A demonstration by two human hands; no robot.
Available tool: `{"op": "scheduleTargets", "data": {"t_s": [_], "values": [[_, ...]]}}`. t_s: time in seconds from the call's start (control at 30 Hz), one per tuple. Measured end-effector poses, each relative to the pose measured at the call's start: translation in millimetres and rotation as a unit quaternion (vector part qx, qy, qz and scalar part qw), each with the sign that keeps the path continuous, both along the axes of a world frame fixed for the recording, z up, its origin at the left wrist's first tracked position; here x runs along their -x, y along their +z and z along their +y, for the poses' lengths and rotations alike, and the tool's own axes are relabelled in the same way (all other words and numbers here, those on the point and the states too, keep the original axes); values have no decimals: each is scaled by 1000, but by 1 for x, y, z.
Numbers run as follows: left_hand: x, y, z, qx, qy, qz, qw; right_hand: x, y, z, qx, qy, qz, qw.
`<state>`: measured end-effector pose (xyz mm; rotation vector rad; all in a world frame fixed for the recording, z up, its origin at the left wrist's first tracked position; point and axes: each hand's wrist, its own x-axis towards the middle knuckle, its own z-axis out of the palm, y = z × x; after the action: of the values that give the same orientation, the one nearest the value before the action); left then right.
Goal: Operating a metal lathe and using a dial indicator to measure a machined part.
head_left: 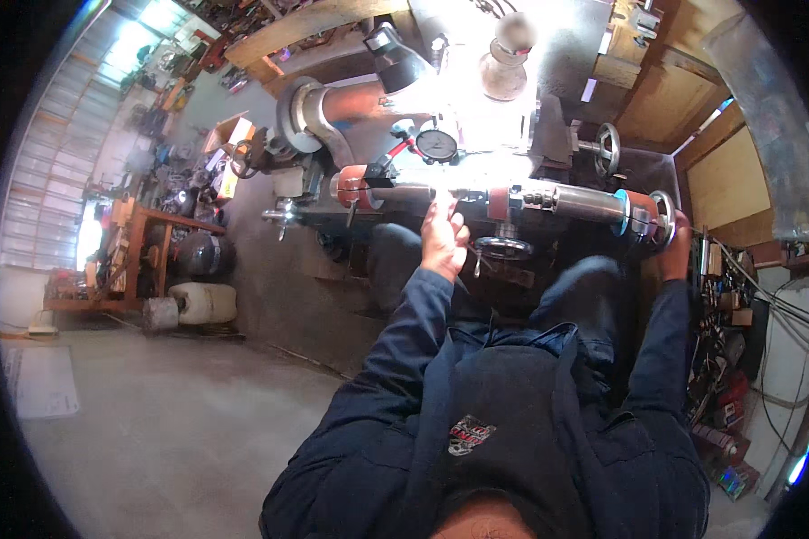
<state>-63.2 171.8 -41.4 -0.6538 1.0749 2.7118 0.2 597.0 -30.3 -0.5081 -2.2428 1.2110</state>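
A long metal shaft (404, 192) lies crosswise on a machine with orange-painted parts. My left hand (445, 241) is raised to its near side, fingers partly curled, fingertips against the brightly lit metal. Glare hides whether anything small is between them. Just above stands a round dial gauge (438, 145) on a red arm (399, 149), fixed to a black block near the left orange support (353, 187). At the right end, my right hand (677, 250) is closed at the rim of a handwheel (663, 218); its fingers are partly hidden behind the wheel.
A smaller handwheel (503, 248) sticks out below the shaft, close to my left hand. Another handwheel (608, 149) stands farther back at right. A lamp head (393, 56) hangs above the machine. Cables and cluttered shelves line the right side; a wooden rack (137, 260) stands left.
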Motion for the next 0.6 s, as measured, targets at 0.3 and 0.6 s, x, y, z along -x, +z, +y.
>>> {"op": "scheduleTargets", "data": {"t_s": [0.3,0.6], "values": [[-77,70,92,0,-62,6,998,-90,70,-201,74,372,-87,921],[-52,56,82,83,16,75,994,-160,-18,-22,-132,-220,7,967]]}}
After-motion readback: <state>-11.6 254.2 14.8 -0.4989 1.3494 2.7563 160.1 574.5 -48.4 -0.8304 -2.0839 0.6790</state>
